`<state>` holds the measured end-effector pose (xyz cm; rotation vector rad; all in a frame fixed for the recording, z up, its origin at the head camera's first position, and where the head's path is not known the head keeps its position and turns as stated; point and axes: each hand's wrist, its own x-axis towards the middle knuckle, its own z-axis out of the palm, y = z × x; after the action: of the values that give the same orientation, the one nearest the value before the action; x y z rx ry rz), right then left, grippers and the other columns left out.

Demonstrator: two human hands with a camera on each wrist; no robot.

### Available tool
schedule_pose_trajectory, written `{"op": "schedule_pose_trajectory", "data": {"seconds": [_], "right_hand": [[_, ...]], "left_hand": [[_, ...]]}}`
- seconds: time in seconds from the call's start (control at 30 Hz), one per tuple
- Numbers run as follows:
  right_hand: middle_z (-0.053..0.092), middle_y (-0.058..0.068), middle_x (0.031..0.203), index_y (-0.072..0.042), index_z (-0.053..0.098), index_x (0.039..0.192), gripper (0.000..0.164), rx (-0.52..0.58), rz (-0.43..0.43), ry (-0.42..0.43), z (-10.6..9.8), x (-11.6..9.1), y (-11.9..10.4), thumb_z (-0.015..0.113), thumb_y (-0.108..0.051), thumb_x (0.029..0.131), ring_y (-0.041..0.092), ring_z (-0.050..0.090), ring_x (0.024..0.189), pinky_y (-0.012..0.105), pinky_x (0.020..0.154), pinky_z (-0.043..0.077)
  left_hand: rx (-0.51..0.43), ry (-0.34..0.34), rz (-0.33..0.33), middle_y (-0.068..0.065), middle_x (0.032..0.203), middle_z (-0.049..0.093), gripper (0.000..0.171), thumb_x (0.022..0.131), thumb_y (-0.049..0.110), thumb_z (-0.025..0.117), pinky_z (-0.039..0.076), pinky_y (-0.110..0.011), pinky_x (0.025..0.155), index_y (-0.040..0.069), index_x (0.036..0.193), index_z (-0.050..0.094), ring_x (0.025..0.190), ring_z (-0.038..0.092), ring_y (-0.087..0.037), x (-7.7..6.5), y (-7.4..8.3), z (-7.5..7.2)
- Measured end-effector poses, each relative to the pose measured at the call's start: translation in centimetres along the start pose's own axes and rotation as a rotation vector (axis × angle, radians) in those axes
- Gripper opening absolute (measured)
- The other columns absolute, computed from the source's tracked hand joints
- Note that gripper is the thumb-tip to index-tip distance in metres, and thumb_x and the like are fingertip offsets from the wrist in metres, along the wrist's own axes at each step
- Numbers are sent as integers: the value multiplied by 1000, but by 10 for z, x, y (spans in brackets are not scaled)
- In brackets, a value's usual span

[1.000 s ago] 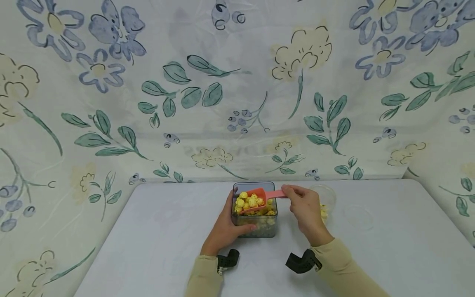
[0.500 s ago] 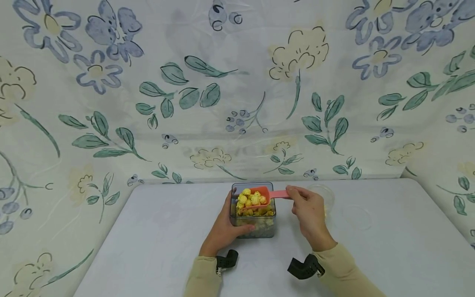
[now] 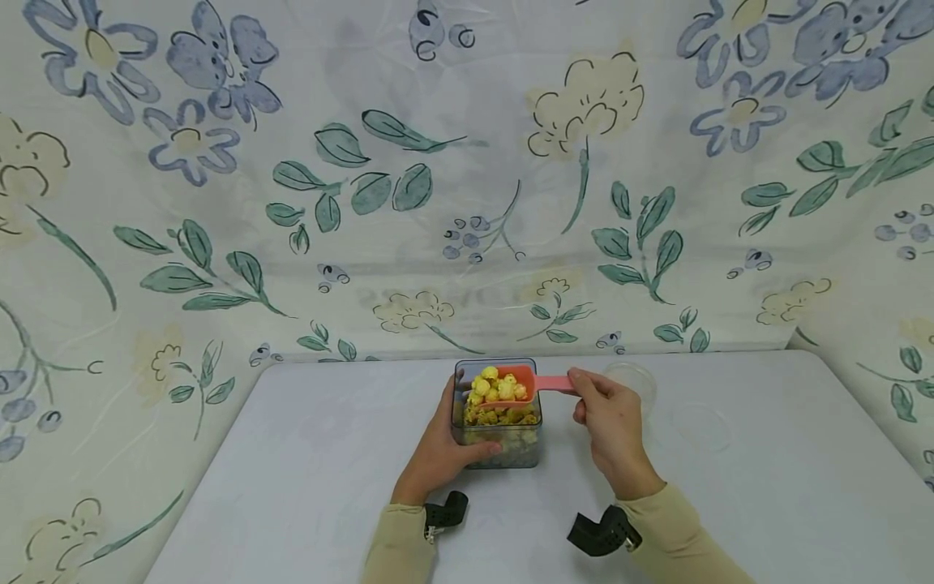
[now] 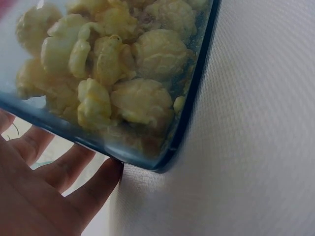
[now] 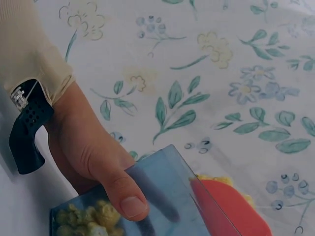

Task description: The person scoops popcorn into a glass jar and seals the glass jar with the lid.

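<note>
Scoop (image 3: 552, 384): it is showing an orange-red bowl and a straight, pinker handle; the bowl is hanging over the mouth of the container, and the handle is pointing to my right.
Popcorn (image 3: 499, 388): round yellow pieces are filling the bowl in a heap, and more pieces, rather darker, are lying below inside the container.
Container (image 3: 521, 456): this see-through, grey-blue box is staying upright before me at the table; if its base is touching, I cannot tell.
Right hand (image 3: 611, 426): I am pinching the handle's end between thumb and bent fingers, with no gap left around it.
Left hand (image 3: 443, 454): I am gripping the container at its left side, the thumb pressing along the near wall.
Round tub (image 3: 642, 380): it is standing to the right, transparent; my right hand is hiding a part of it.
Clear disc (image 3: 702, 427): it is lying flat farther right, quite faint.
Table (image 3: 328, 487): its white top is carrying these things.
Cloth (image 3: 409, 251): blue flowers and green leaves are covering it behind.
In the way: in the right wrist view, the container and picture's edge are cutting off the scoop.
</note>
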<state>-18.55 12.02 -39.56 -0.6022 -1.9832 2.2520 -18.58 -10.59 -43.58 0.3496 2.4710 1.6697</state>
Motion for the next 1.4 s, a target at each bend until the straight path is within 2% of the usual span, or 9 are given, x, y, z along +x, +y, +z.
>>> {"op": "schedule_pose_trajectory", "data": {"seconds": [0.23,0.57,0.87,1.4], "right_hand": [[58,0,76,2,61,113,34,65,44,-15,0,-2,2,60,-24,91,6,44,52,19,54,46],[59,-1,76,3,61,115,36,91,67,-3,-1,-6,8,61,-24,91,5,45,52,18,53,45],[57,-2,76,5,58,118,36,141,105,-20,-1,-6,13,58,-21,93,4,45,54,17,53,45],[56,-1,76,4,59,116,35,149,121,-17,0,-7,13,58,-22,93,5,46,57,18,55,45]], "left_hand": [[9,0,-8,-8,152,20,113,70,31,81,18,-51,109,28,150,2,138,19,-24,0,0,0],[11,4,-6,-4,148,28,112,70,29,82,17,-51,109,26,150,4,137,22,-25,0,3,-1],[20,3,-16,-3,148,27,112,70,31,82,17,-50,109,28,150,3,137,22,-23,1,2,-1],[-9,-6,-14,-3,149,27,112,70,30,82,20,-50,109,28,150,2,136,25,-25,1,0,-1]]}}
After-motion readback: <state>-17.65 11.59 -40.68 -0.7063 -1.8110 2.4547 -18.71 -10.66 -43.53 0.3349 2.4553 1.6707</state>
